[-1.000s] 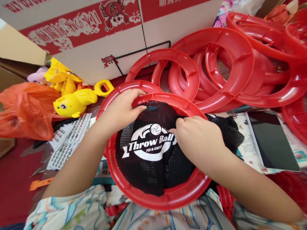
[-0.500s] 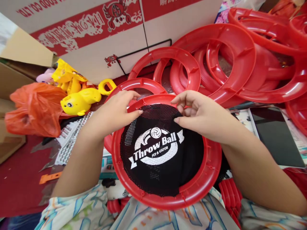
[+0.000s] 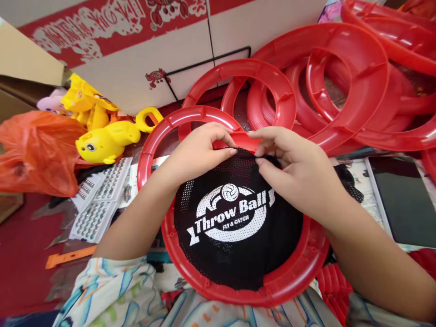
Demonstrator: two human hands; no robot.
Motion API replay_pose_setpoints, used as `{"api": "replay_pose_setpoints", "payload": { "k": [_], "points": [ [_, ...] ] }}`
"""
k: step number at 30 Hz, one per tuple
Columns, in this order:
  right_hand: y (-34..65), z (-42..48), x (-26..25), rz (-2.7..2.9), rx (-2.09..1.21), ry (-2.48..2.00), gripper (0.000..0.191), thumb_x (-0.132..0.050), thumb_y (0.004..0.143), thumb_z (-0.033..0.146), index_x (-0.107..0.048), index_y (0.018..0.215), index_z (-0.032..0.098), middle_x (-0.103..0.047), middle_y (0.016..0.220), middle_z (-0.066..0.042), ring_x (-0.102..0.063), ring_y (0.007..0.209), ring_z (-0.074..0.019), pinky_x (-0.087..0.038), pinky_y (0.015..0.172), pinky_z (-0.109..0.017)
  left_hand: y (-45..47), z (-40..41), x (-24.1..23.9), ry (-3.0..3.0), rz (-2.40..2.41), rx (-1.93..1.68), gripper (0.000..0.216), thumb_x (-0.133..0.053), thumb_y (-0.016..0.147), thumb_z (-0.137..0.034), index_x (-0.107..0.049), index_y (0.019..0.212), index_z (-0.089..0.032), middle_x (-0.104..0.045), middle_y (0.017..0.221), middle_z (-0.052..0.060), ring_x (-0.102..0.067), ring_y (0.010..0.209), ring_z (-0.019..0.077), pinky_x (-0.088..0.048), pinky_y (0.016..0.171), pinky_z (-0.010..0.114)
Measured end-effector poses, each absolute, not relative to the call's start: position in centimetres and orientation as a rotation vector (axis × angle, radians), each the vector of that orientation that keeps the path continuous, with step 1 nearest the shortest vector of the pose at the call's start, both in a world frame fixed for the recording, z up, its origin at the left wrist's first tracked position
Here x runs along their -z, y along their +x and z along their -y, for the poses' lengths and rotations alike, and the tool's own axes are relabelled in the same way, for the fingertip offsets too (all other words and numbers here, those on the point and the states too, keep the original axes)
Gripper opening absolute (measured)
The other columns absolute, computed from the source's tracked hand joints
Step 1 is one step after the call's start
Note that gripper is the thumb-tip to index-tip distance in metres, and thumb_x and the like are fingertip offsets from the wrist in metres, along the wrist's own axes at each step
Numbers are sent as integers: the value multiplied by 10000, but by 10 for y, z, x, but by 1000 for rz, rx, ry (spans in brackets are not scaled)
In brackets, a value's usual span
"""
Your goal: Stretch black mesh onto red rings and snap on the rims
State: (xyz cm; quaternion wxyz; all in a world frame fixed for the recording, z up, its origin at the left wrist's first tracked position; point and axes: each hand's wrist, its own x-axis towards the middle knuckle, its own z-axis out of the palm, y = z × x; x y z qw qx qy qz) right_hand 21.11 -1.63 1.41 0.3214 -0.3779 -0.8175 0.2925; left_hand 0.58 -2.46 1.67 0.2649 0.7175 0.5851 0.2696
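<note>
Pinching the edge of a black mesh [image 3: 235, 254] together between thumb and curled fingers of the right hand [image 3: 296, 165], at the far rim of a red ring [image 3: 298, 279]. Resting the left hand [image 3: 195, 159] just beside it, pressing the thumb onto the mesh and reaching fingertips over the rim, leaving any clamp there impossible to tell. Holding the ring low before a patterned shirt [image 3: 112, 286], over the near edge of printed sheets [image 3: 368, 200], and spreading the mesh across most of its opening. Hiding much of the far rim beneath both hands, partly covering the right end of the white "Throw Ball" logo [image 3: 235, 213]. Cutting off an orange bag [image 3: 37, 154] at frame left, a dark tablet [image 3: 402, 200] on the sheets' right side and a carton [image 3: 119, 86] at the top; leaving a lilac object [image 3: 51, 101] behind yellow toys [image 3: 102, 145] hard to make out. Bringing both hands closer than half a second earlier, sliding the left inward along the rim and closing right fingertips previously looser.
</note>
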Motion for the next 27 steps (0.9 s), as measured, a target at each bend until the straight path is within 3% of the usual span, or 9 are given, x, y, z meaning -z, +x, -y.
{"api": "replay_pose_setpoints", "payload": {
  "k": [4, 9, 18, 27],
  "points": [
    [212, 13, -11, 2317, -503, -863, 490, -442, 841, 25, -685, 1236, 183, -734, 1141, -36, -686, 1030, -182, -546, 942, -328, 9, 27, -12, 1833, -1637, -842, 75, -660, 846, -229, -668, 797, -172, -718, 943, 31, -644, 900, 182, -478, 835, 333],
    [212, 14, -8, 2402, -267, -869, 481, -424, 904, 82, -674, 1293, 215, -764, 1011, -20, -675, 824, -180, -567, 764, -316, 13, 28, -4, 1939, -1706, -862, 89, -627, 878, -196, -616, 794, -171, -701, 927, 24, -620, 893, 172, -462, 823, 318],
    [210, 13, -7, 2411, -231, -984, 491, -453, 865, 49, -676, 1287, 165, -764, 1065, -18, -709, 947, -188, -579, 900, -317, 17, 27, 2, 2013, -1826, -818, 132, -585, 920, -212, -570, 792, -180, -654, 910, 24, -586, 873, 191, -447, 829, 354],
    [206, 13, -6, 2406, -196, -1019, 505, -460, 854, 32, -644, 1320, 100, -763, 1080, -58, -721, 958, -251, -604, 869, -392, 22, 28, 2, 1994, -1919, -793, 151, -573, 916, -183, -549, 767, -176, -639, 884, 47, -599, 899, 212, -446, 866, 373]
  ]
}}
